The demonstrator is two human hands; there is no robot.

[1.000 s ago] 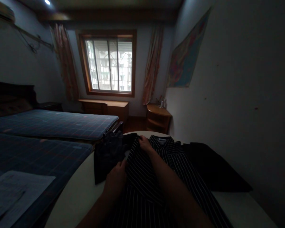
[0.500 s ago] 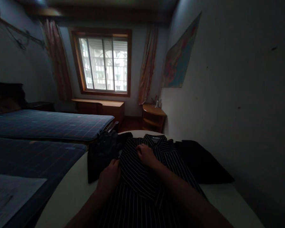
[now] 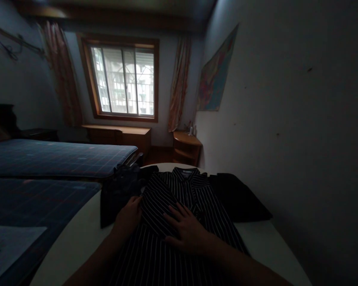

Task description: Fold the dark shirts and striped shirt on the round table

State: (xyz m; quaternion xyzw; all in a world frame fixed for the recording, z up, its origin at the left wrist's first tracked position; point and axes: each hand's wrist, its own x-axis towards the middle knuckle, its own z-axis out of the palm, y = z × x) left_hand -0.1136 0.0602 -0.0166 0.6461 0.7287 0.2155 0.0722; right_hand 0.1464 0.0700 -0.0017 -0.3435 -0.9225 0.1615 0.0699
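Left fingers (image 3: 134,200) apparently at shirt edge (image 3: 144,201)

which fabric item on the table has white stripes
The middle one: the collared shirt under the right hand. Its thin white stripes set it apart; the dark bundle to its left and black cloth to its right show none.

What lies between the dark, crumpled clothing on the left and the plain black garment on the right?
In the head view, a black striped collared shirt lies between them, with the right hand spread on it.
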